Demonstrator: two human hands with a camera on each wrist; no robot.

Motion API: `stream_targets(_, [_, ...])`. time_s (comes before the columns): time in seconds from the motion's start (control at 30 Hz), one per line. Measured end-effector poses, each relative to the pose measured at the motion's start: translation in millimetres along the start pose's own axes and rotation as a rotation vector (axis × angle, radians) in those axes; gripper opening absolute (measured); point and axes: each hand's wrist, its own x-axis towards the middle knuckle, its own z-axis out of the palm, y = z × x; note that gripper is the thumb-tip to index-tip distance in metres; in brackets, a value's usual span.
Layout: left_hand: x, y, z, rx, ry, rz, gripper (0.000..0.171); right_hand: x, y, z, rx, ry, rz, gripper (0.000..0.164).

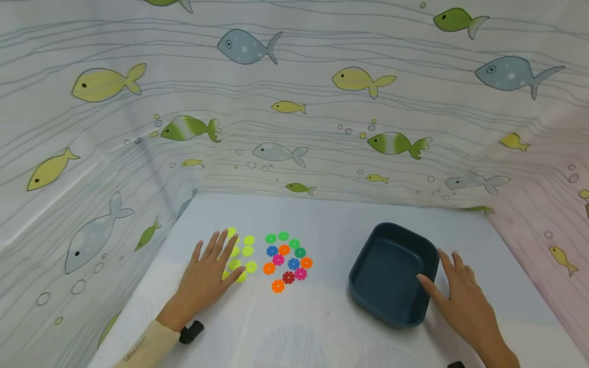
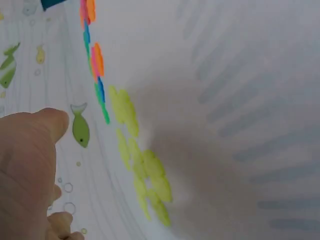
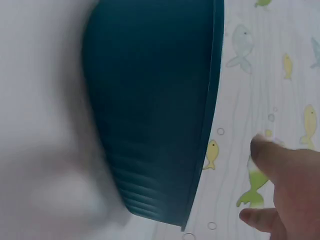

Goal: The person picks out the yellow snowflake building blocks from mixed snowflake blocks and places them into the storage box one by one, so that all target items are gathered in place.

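Note:
My left hand is spread with straight fingers over a group of yellow flower-shaped discs on the left of the table, hiding some of them. The left wrist view shows these yellow discs lying flat beyond the thumb. Fingers loosely extended, my right hand is at the right side of a dark blue rectangular bin, its thumb over the rim. In the right wrist view the bin's side wall stands apart from the thumb and fingers. Neither hand grips anything.
Between the left hand and the bin lie several green, blue, orange, pink and dark red discs. The white table has pale printed patterns near its front. A fish-patterned curtain encloses the back and both sides.

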Motion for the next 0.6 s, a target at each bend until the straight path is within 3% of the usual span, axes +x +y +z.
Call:
stream_targets(0.27, [-11.9,-14.1,11.3,-0.172,0.1,0.019,0.057,-1.8,4.7,3.9,0.242,-0.046,0.162,0.087])
stream_targets(0.43, [-11.4,-21.3,13.4,-0.263,0.152,0.001,0.039,-4.4,16.9,11.0,0.416,-0.141,0.224,0.087])
stream_targets(0.6, [-9.2,-27.7,12.7,-0.397,0.117,-0.071,0.032,-4.6,27.7,23.1,0.677,-0.196,0.23,0.078])
